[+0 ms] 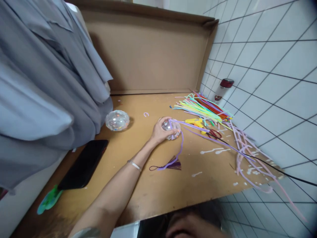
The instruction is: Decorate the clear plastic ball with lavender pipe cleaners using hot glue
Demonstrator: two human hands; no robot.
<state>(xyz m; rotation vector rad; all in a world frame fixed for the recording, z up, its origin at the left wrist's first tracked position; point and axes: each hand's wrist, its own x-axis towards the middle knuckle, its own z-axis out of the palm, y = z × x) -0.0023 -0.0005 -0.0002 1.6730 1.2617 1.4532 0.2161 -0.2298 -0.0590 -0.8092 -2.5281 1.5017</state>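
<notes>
My left hand [160, 130] is wrapped round a clear faceted ball [175, 129] on the wooden table. Purple pipe cleaners [195, 127] run off the ball to the right. Another purple strand curls down from it to a dark purple tassel [175, 164] with a cord loop, lying in front. A blurred patch of skin at the bottom edge, below the tabletop, appears to be my right hand [189, 226]; its fingers cannot be made out. Just right of the held ball lie a yellow glue gun [194, 123] and red-handled scissors [215, 133].
A second clear ball [117, 120] sits to the left, near grey cloth [49, 82]. A black phone [84, 164] lies at the left edge. Colourful pipe cleaners [195, 107] are bundled at the back right, near a red-lidded jar [223, 88]. A black cord [279, 170] crosses the right side.
</notes>
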